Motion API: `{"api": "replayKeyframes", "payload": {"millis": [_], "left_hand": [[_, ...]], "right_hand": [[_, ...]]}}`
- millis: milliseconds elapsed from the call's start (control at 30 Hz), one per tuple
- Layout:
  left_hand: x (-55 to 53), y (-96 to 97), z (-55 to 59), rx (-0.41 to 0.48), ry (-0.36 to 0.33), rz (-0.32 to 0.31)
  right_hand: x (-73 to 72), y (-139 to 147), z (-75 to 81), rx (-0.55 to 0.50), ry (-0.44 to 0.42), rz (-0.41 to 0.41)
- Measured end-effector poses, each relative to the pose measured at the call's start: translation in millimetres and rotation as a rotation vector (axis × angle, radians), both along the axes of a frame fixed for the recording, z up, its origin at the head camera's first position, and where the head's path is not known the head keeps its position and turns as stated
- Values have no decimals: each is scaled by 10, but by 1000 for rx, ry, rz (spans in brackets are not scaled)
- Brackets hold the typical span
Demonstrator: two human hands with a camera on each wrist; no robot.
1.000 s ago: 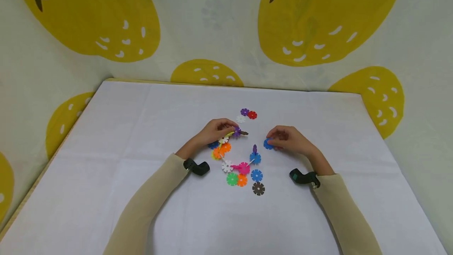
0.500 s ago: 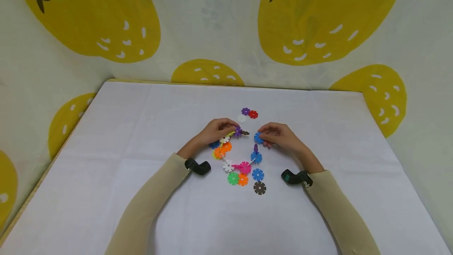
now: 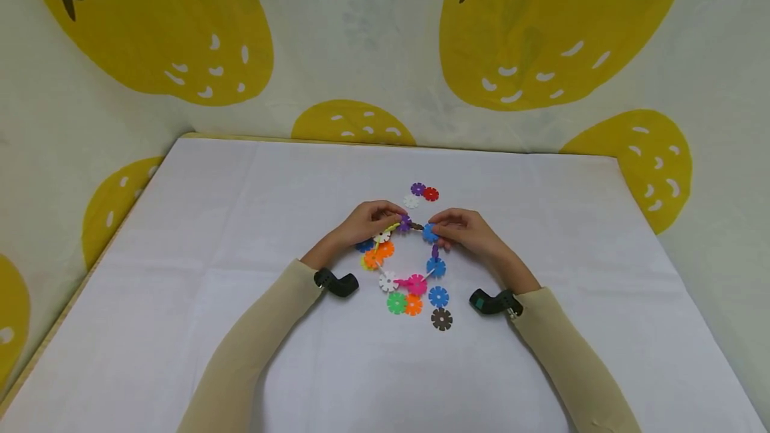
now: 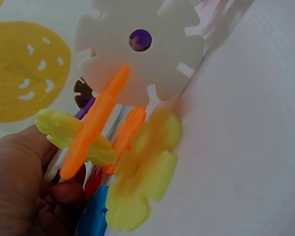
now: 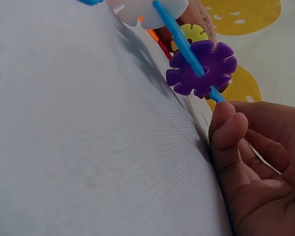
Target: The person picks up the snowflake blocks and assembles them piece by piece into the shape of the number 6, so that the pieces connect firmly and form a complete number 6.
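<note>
Notched plastic discs are slotted together in a ring on the table, its white disc (image 3: 388, 281) and pink disc (image 3: 416, 284) at the near side. My left hand (image 3: 368, 220) pinches the ring's far left part at a purple disc (image 3: 406, 223), from which a brown disc (image 3: 418, 226) sticks out to the right. Between thumb and fingers, my right hand (image 3: 470, 231) pinches a blue disc (image 3: 430, 232) beside the brown one. In the right wrist view, the held blue disc's edge meets another purple disc (image 5: 201, 68). A yellow disc (image 4: 71, 132) lies by the left fingers in the left wrist view.
Loose purple, red (image 3: 430, 194) and white discs lie beyond the hands. Nearer are loose green (image 3: 396, 303), orange (image 3: 413, 305), blue (image 3: 438, 297) and brown (image 3: 442, 319) discs. A fruit-patterned cloth (image 3: 385, 32) hangs behind the white table (image 3: 337, 366).
My right hand has moved left with the blue disc, bringing it from the right side to the gap between the brown and purple discs. The left hand has stayed almost still.
</note>
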State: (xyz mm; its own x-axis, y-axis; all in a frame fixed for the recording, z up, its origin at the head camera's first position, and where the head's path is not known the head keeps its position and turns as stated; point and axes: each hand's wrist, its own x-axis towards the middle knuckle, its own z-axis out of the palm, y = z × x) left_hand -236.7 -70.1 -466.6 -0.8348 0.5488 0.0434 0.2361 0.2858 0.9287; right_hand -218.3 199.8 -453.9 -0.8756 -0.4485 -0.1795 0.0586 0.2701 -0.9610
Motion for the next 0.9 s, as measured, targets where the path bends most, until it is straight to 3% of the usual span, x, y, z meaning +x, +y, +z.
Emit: {"api": "replayKeyframes", "payload": {"millis": [267,633,900], "left_hand": [[13,1,21,-10,3,0],[28,-5,40,-22,-37,45],[5,-12,32,-23,-45,50]], "right_hand": [[21,-45,11,9,-5,-22],[22,-149,10,19,-2,-93],[-3,-157,2,44,64,-76]]}}
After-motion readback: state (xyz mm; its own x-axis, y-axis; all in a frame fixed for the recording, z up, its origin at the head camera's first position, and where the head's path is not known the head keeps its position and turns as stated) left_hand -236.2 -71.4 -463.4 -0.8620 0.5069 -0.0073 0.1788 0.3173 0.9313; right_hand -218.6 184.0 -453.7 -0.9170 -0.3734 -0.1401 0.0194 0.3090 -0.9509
